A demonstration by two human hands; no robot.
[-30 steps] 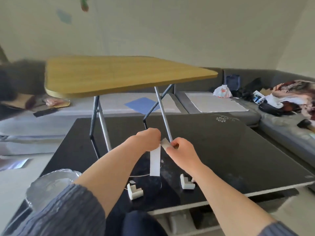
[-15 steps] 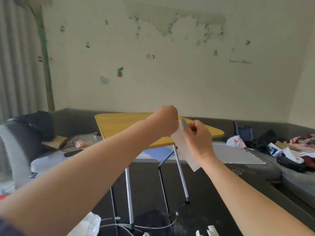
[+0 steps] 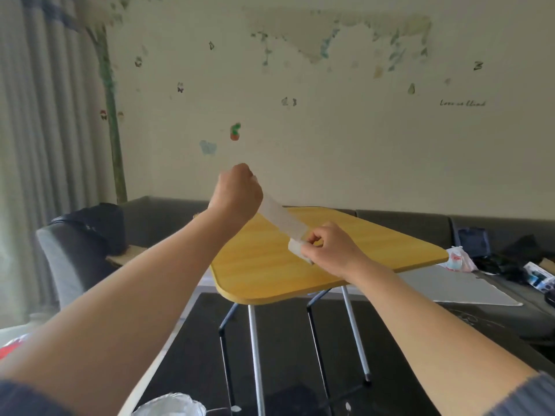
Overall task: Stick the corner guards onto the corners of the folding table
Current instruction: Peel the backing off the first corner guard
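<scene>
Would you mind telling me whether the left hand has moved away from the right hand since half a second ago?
Yes. The left hand has pulled up and leftward from the right hand, stretching the strip above the folding table.

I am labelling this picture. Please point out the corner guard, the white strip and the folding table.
corner guard [image 3: 295, 247], head view, its white side.
white strip [image 3: 280, 218], head view, mid-length.
folding table [image 3: 264, 274], head view, bare yellow top.

Only legible-ish text: cursive black wall decal [image 3: 462, 103], right side of wall [image 3: 330, 145]. Reads roughly "Love ... blind", middle word too blurred. Dark mark [image 3: 478, 66] above it looks like a "3", can't confirm. Packaging [image 3: 537, 276] on sofa: print unreadable.
</scene>
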